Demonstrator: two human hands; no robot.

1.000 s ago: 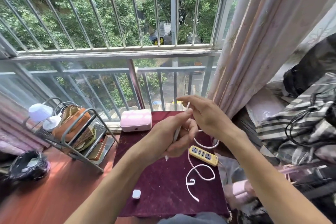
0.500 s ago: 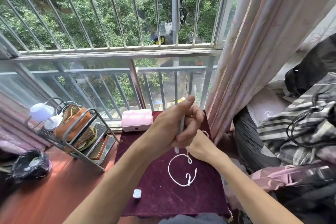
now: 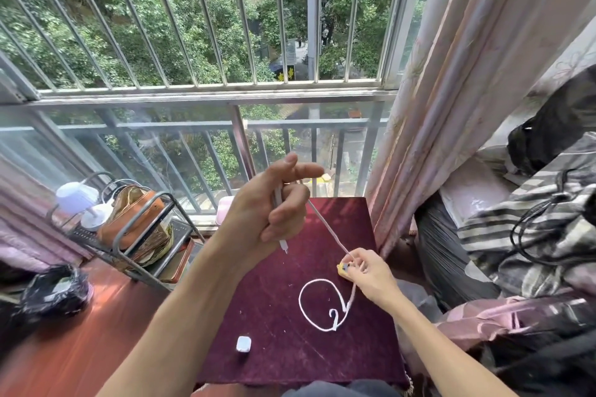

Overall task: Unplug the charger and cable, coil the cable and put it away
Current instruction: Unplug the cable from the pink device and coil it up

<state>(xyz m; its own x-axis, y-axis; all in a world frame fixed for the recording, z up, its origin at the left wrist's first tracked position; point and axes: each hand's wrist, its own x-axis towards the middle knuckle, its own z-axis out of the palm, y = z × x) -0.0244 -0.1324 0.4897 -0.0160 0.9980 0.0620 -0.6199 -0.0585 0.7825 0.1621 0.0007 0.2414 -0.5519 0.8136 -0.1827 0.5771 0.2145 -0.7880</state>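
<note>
White cable [image 3: 325,225] ran taut on a slant from the raised left hand [image 3: 267,213], which clenched it with one plug end pointing down, to the right hand [image 3: 367,274] pinching it low at the right. Past that, its slack lay in a loop on the maroon cloth [image 3: 274,293], well apart from the small white charger [image 3: 243,344] near the front edge

Maroon-clothed table [image 3: 274,293]: charger [image 3: 243,344], looped cable [image 3: 317,306]
</note>
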